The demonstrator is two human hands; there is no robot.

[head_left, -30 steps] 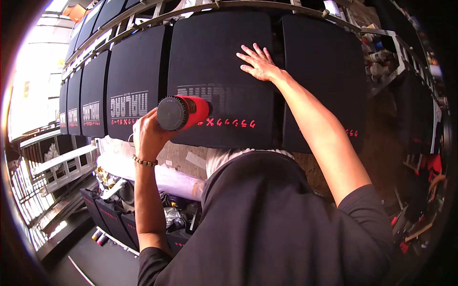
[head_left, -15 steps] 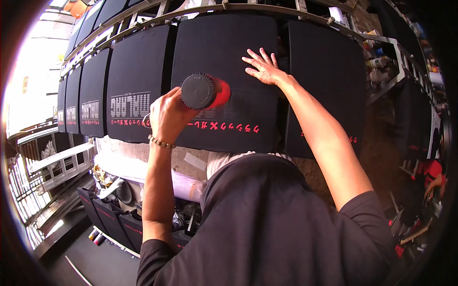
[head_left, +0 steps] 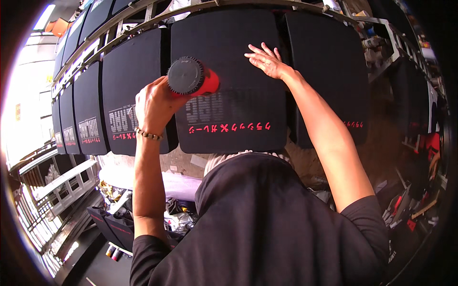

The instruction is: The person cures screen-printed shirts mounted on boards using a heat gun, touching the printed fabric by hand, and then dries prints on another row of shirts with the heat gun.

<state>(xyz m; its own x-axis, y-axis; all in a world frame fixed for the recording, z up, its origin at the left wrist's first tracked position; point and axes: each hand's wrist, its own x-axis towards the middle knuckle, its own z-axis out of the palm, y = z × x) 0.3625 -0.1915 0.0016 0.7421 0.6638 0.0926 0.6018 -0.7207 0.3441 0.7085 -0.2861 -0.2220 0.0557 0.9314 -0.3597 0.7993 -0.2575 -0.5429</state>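
My left hand (head_left: 152, 100) grips a red cylindrical tool (head_left: 209, 82) with a round, ribbed black end (head_left: 185, 75), apparently a heat gun, held above the middle black fabric-covered board (head_left: 229, 38). Grey printed lettering (head_left: 204, 107) and a line of red printed characters (head_left: 229, 127) run along the board's near part. My right hand (head_left: 267, 62) has its fingers spread over the board's upper right, palm down and apparently touching it. What the tool's far end points at is hidden.
More black boards (head_left: 324, 57) line both sides, along metal rails (head_left: 224, 4). A white rack (head_left: 71, 176) is lower left, a pale purple roll (head_left: 183, 188) and plastic bags lie below, cans (head_left: 369, 43) sit upper right. A person's arm (head_left: 433, 167) shows at the far right.
My left hand and the red tool have moved up the board, off the red characters, with a slight leftward drift lately. My right hand stays spread near the same spot. The view has shifted slightly.
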